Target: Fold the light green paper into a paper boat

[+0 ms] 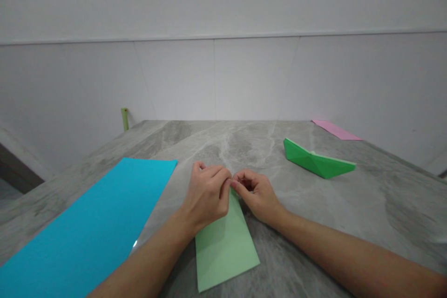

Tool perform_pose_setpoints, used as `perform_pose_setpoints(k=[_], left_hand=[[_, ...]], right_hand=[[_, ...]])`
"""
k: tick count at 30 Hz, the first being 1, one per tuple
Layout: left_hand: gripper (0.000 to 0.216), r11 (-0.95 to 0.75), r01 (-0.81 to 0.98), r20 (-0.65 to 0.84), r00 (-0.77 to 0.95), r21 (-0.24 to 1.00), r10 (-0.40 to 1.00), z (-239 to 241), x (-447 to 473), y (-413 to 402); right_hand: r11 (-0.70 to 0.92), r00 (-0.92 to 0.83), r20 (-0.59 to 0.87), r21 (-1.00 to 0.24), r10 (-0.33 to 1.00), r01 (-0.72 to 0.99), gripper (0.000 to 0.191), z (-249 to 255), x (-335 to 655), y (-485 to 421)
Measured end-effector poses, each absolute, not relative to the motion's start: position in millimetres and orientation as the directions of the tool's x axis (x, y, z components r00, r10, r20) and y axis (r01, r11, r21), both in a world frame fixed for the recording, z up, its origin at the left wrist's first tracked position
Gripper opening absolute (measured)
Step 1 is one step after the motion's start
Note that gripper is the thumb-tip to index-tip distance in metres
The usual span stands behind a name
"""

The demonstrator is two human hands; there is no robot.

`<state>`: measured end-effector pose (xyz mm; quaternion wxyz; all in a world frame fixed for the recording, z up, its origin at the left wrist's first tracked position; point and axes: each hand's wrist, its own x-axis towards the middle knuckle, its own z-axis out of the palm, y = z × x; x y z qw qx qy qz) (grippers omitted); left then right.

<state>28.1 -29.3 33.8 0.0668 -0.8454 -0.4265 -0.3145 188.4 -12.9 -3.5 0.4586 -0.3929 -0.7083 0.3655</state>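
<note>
A pale green sheet of paper (226, 251) lies before me, its near edge straight and its far end narrowing up under my fingers. My left hand (209, 191) is closed over the upper left of this paper, thumb and fingers pinching its far end. Close against it, my right hand (256, 193) pinches the same far tip between thumb and forefinger. The fingertips of both hands meet there and hide the very end of the paper.
A large blue sheet (91, 223) lies on the left of the grey marbled table (314, 214). On the right stands a folded green paper boat (317, 160). Farther back, a pink paper (337, 130) lies near the wall. A light green strip (125, 118) stands at the back left.
</note>
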Motion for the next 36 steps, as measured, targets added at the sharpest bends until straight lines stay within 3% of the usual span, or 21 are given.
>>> perform_pose_setpoints(k=[11, 19, 36], left_hand=[[0.012, -0.607, 0.745, 0.570, 0.381, 0.277, 0.728, 32, 29, -26], [0.014, -0.555, 0.791, 0.572, 0.340, 0.255, 0.747, 30, 29, -25], [0.015, -0.265, 0.858, 0.612, -0.069, 0.439, 0.788, 24, -4, 7]], right_hand=[[0.363, -0.286, 0.301, -0.911, 0.910, 0.195, 0.026, -4, 187, -11], [0.372, -0.325, 0.291, -0.900, 0.900, 0.226, 0.021, -6, 187, -11], [0.301, -0.457, 0.148, -0.911, 0.877, 0.282, 0.012, -3, 183, -11]])
